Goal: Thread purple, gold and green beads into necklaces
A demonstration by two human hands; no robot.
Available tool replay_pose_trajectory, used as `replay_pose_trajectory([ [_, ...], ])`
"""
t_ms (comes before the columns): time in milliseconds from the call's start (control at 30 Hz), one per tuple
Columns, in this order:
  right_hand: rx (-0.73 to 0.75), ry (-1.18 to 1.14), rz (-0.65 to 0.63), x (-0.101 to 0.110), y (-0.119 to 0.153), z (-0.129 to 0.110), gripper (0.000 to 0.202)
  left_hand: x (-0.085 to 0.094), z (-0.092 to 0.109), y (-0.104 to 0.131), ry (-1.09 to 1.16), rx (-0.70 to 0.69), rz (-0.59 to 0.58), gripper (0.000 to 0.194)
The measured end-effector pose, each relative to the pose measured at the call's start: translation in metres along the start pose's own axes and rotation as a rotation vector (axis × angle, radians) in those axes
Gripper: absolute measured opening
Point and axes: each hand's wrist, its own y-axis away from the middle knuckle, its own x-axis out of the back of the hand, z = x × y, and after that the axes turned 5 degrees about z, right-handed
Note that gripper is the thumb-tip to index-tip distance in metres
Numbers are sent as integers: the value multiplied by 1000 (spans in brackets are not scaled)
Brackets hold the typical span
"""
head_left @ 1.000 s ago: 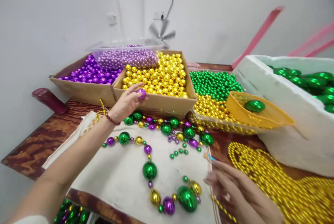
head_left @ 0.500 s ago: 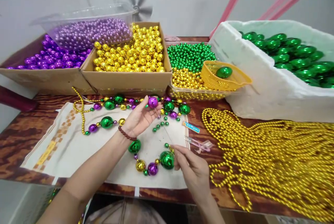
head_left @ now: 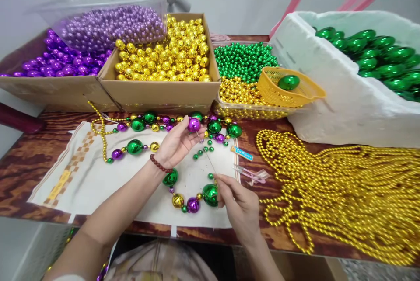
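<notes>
A purple ball bead is held between the thumb and fingers of my left hand, palm turned up. My right hand pinches a long thin needle, which slants up to the purple bead. Whether its tip is inside the bead I cannot tell. Beside my right fingers is a big green bead, part of a strand with gold and purple beads curving over the white cloth. Small loose green beads lie between my hands.
Behind stand boxes of purple beads and gold beads, a tub of small green and gold beads with a yellow basket, and a foam box. Gold bead strings and pink scissors lie right.
The needle now reaches up to the purple bead, where a gap showed before. The view has shifted slightly, and both hands stay in nearly the same place.
</notes>
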Motion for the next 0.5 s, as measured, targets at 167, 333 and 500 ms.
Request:
replay_pose_trajectory([
  [167,-34,-31,-10,-8,-1,5,19,5,-13,7,-92,-97,-95,23],
  [333,-94,-51,14,-14,-7,4,19,10,-40,18,-214,-108,-136,34],
  [500,-170,-172,127,-4,-12,8,17,17,-57,21,-493,-53,-209,35],
])
